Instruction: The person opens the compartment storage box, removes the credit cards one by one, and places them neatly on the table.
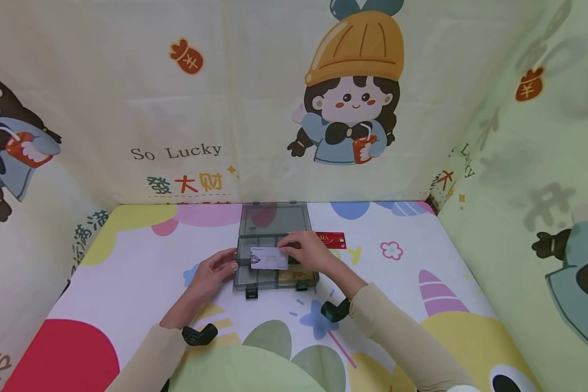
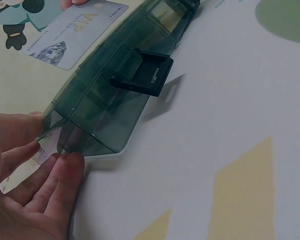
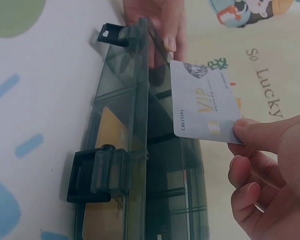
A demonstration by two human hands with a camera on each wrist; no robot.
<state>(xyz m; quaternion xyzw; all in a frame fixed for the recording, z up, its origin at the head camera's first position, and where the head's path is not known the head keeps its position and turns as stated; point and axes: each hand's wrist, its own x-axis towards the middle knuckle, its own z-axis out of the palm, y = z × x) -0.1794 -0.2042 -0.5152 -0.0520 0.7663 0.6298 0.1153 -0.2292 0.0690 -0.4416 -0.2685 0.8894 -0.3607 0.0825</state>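
A translucent dark grey-green compartment box (image 1: pixel 241 277) lies on the table with its lid (image 1: pixel 274 219) tipped back. My left hand (image 1: pixel 214 274) holds the box by its left end, thumb and fingertips at the wall, as the left wrist view also shows. Between thumb and fingers my right hand (image 1: pixel 306 251) pinches one end of a silver-grey VIP card (image 3: pixel 202 102). The card is held over the box's compartments, with its printed face and diamond picture towards the right wrist camera. A gold card (image 1: pixel 295 273) lies in the box's front right compartment.
A red VIP card (image 1: pixel 334 240) lies on the table behind my right hand. Two black latches (image 1: pixel 251 293) stick out from the box's front edge. The table cover (image 1: pixel 367 261) has cartoon prints, and patterned cloth walls (image 1: pixel 264 120) stand at the back and both sides.
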